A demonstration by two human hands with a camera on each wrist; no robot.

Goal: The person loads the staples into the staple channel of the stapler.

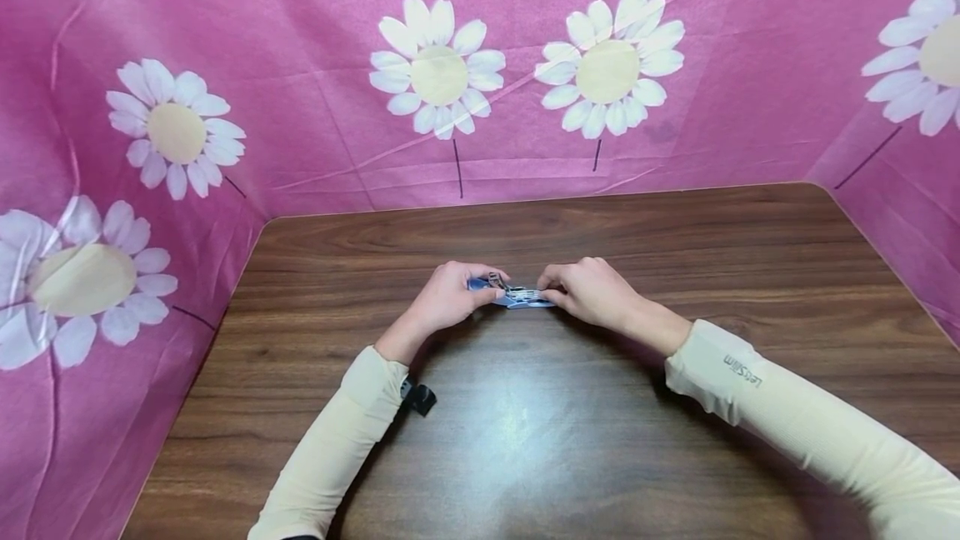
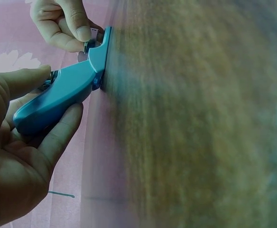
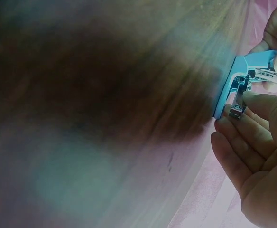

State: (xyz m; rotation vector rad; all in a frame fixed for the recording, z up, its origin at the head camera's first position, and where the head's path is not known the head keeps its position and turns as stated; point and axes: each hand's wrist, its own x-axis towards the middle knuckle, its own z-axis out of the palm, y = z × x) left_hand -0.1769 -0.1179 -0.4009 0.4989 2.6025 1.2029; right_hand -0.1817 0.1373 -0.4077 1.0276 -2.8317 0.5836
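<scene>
A blue stapler is held low over the table in the middle of the head view, its metal magazine showing between the hands. My left hand grips the thick handle end, thumb on one side and fingers on the other. At the opposite end, my right hand pinches the metal part of the stapler between thumb and fingers. In the right wrist view, a small metal end piece pokes out beside the right thumb, next to the blue base.
A brown wood-grain table lies under both arms. Pink cloth with white daisies hangs behind it and at both sides. A black strap piece sticks out at the left wrist.
</scene>
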